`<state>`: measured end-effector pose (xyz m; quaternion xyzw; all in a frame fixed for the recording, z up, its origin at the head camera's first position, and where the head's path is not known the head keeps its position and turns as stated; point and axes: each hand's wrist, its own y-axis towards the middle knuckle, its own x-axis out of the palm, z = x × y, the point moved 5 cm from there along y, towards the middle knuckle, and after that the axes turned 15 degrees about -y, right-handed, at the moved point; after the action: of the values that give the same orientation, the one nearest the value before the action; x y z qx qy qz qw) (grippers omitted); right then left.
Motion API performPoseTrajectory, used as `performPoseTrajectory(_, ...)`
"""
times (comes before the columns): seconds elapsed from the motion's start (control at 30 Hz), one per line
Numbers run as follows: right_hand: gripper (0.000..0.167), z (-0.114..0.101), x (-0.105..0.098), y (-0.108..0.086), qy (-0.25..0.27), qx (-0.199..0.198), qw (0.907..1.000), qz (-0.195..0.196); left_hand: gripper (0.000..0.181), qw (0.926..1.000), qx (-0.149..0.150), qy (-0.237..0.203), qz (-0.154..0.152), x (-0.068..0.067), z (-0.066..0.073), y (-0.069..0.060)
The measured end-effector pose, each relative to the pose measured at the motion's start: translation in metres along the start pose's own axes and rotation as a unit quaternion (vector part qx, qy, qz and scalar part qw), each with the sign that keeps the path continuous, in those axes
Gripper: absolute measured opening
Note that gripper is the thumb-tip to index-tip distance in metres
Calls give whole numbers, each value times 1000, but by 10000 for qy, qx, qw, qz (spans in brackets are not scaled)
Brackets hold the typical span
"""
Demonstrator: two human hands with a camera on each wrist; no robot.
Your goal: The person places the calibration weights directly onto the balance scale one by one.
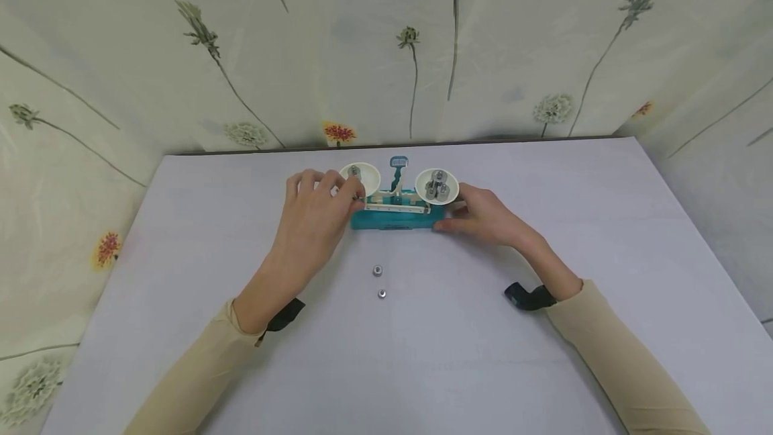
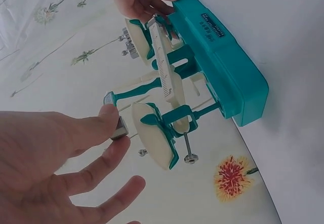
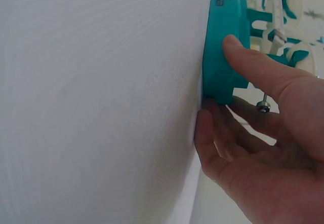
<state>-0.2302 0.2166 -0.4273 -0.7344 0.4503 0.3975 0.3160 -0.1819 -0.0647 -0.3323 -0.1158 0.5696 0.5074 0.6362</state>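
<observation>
A teal balance scale (image 1: 395, 220) with two white pans stands near the table's back edge. My left hand (image 1: 314, 217) is at the left pan (image 1: 371, 180); in the left wrist view its thumb and a finger pinch a small metal weight (image 2: 119, 129) beside that pan. One weight (image 1: 354, 171) lies in the left pan, and several weights (image 1: 437, 185) stand in the right pan (image 1: 425, 177). My right hand (image 3: 283, 117) holds the right end of the teal base (image 3: 218, 46), thumb on its front face and fingers around the end.
Two small metal weights, one (image 1: 377, 270) behind the other (image 1: 382, 294), rest on the white table (image 1: 447, 354) in front of the scale. A flower-patterned cloth (image 1: 362, 52) hangs behind the table's back edge.
</observation>
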Motion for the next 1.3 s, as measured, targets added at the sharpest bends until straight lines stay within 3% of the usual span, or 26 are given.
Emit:
performPoseTrajectory(0.43, 75, -1, -2, -1, -37, 37, 10000, 2, 23, 9992, -271, -14, 279, 1, -6, 14)
performPoseTrajectory(0.97, 74, -2, -2, -1, -10, 43, 10000, 19, 20, 9984, -559, -40, 108, 5, -17, 21)
performPoseTrajectory(1.3, 75, -1, 0, 0, -89, -36, 9999, 68, 21, 9984, -551, -6, 102, 8, -19, 21)
